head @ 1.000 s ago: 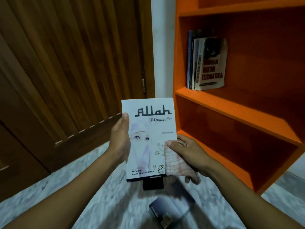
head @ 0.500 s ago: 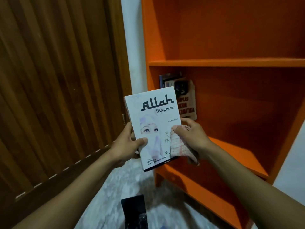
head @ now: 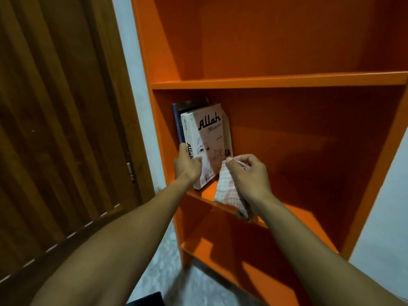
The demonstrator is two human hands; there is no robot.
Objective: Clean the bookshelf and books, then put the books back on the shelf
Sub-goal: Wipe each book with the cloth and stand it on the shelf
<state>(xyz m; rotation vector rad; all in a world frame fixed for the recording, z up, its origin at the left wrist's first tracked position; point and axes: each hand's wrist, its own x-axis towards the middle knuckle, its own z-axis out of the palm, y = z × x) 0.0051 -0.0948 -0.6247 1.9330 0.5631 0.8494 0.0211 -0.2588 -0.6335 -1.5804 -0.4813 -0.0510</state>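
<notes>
The left hand (head: pixel 187 165) grips the white book (head: pixel 206 146) low on its spine, thumb across the cover, standing it on the orange shelf (head: pixel 309 215) against other books (head: pixel 177 120). Likely light, stiff, slick-covered. The right hand (head: pixel 247 175) pinches a soft cloth (head: pixel 227 191) just beside.

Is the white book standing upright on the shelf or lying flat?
Upright. The white book stands on its bottom edge on the orange shelf, cover facing out, against other books; the left hand grips its spine.

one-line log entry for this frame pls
stage: shelving | left hand: grips white book, standing on orange bookshelf middle shelf beside shelved books | right hand: holds checked cloth
</notes>
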